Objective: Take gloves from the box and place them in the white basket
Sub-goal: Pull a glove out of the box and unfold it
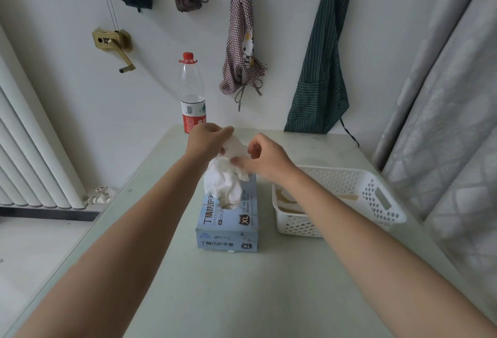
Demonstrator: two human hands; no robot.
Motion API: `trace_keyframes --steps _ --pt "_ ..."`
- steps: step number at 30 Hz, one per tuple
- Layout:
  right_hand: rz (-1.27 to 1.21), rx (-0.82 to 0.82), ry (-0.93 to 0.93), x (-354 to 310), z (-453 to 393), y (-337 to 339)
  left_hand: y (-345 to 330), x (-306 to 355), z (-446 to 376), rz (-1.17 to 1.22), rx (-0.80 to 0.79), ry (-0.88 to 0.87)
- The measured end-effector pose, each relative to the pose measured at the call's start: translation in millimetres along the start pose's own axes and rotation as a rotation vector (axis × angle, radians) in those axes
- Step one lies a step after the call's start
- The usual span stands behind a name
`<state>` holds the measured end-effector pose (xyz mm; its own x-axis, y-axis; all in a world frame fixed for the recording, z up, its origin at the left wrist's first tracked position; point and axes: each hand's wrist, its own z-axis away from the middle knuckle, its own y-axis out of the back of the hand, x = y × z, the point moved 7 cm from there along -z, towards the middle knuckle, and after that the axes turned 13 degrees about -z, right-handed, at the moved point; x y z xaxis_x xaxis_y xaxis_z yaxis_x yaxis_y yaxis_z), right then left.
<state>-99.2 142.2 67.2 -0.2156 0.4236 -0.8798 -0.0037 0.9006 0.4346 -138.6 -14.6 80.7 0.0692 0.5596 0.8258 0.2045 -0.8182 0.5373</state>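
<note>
my left hand (207, 140) fingers pinch white gloves (224, 179); right hand (265, 159) fingers pinch them too | gloves hang above box (228, 227) | basket (338, 184) at box's 3 o'clock on table (242, 297)

box (228, 226) left of basket (338, 200) | bottle (192, 95) behind box

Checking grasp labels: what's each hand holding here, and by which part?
Both the left hand and right hand pinch the top end of a white glove, whose lower end hangs into the box.
</note>
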Motion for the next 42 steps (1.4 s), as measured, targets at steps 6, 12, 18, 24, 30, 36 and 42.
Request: trace_keyframes --steps 6,12,18,24,30,36,42 --pt "-0.068 0.195 0.098 -14.6 -0.3 29.3 -10.5 1.3 3.8 0.033 -0.117 0.033" --pt "-0.152 0.356 0.071 -15.5 -3.2 60.2 -41.2 17.1 17.1 0.366 -0.531 0.039" --pt "0.104 0.545 0.082 -16.1 4.2 83.7 -53.9 9.3 15.5 0.564 -0.454 0.279" --pt "-0.024 0.058 -0.165 -19.5 21.9 60.5 -69.9 4.9 10.1 0.814 -0.188 0.418" --pt "0.028 0.064 -0.174 -0.6 22.3 54.9 -82.8 10.2 20.4 0.864 -0.100 0.494" --pt "-0.157 0.353 -0.031 -10.8 24.0 93.6 -88.4 -0.5 24.3 0.613 -0.214 0.516" --pt "-0.229 0.357 0.019 -42.1 19.7 105.0 -66.9 4.7 21.3 0.424 -0.105 0.339"
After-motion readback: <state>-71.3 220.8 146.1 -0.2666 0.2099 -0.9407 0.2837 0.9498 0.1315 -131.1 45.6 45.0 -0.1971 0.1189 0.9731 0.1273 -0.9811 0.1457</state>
